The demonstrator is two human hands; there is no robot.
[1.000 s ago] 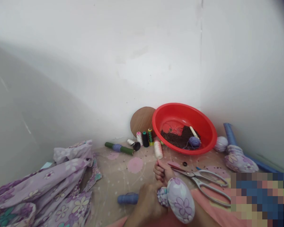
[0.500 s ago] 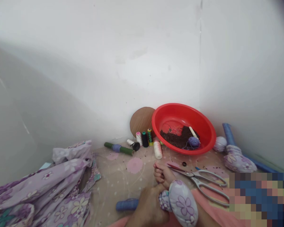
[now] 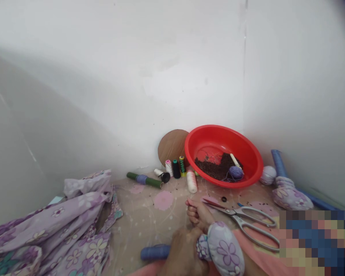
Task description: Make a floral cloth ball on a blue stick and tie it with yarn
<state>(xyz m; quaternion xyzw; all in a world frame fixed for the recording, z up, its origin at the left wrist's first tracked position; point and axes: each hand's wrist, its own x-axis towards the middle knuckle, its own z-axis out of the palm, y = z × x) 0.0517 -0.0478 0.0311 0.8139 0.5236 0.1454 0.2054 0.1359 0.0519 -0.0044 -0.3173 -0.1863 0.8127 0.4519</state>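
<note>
plump floral-cloth bulb (image 3: pixel 226 249) with puckered neck at 5 o'clock, blue-wrapped handle (image 3: pixel 155 252) gripped in closed left hand (image 3: pixel 184 247), right hand (image 3: pixel 200 215) clenched at left's 1 o'clock, anything pinched can't be told, metal scissors (image 3: pixel 230 212) laid at right's 3 o'clock

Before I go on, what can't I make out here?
All in the head view:
Blue rod: whether it joins the floral padded head, hidden by the left hand.
Right hand: anything it pinches, too small to tell.
Brown disc: right part, behind the red basin.
Floral cloth: cut off by the left edge.
</note>
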